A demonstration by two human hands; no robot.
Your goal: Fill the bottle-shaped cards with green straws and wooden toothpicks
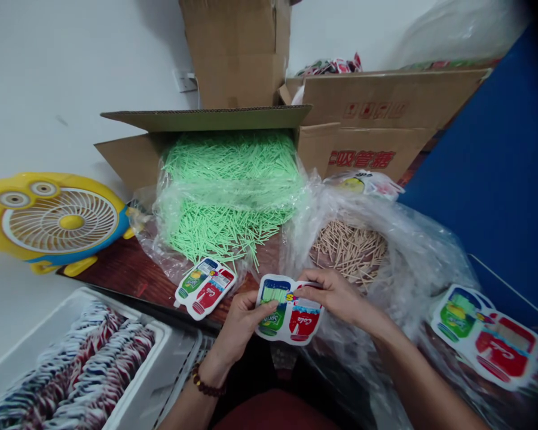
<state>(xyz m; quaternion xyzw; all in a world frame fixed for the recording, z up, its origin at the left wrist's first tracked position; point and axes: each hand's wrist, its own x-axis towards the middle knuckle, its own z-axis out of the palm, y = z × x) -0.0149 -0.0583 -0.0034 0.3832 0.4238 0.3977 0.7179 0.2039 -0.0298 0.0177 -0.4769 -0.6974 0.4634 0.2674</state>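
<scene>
A printed double pouch (302,325), green Sprite half on the left and red Cola half on the right, is held in front of me. My left hand (242,322) pinches its left half, where pale green sticks show in the window. My right hand (334,295) grips its upper right edge, fingers closed. Behind the pouch, green sticks (233,173) fill a plastic-lined carton. Brown sticks (349,248) lie on clear plastic beyond my right hand. One similar pouch (206,288) rests left of my hands, and more pouches (488,337) lie at the right.
A yellow and blue fan (67,221) stands at the left. Below it, a white crate (161,352) holds rows of packed pouches. Cardboard boxes (372,98) stand at the back, a blue panel (488,185) at the right. Loose clear plastic (412,263) spreads across the right side.
</scene>
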